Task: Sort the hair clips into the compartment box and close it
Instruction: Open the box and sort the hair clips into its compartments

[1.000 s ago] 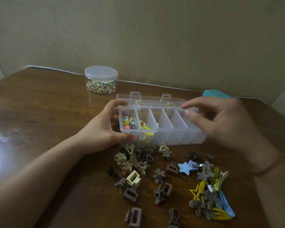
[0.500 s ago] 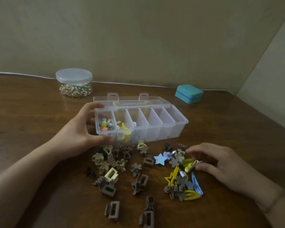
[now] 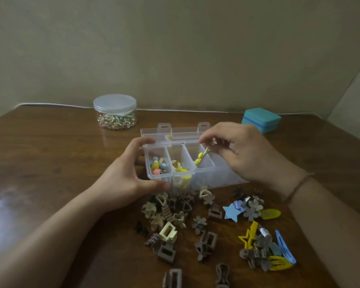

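At frame centre, the clear plastic compartment box [image 3: 181, 163] sits open on the wooden bench [image 3: 50, 163]; left hand [image 3: 125, 179] fingers grip its left end. Right hand [image 3: 243, 154] fingers, curled over the third compartment, hide the right compartments; whether they still pinch the yellow clip [image 3: 201, 157] is unclear.

Dark brown wooden worktop [image 3: 50, 163], clear plastic compartment box [image 3: 204, 179], scattered hair clips [image 3: 204, 225], lidded clear round jar [image 3: 114, 111], teal rectangular case [image 3: 261, 119]

Clips [image 3: 206, 227] before box [image 3: 204, 170], jar [image 3: 114, 112] behind-left, case [image 3: 261, 119] perhaps behind-right
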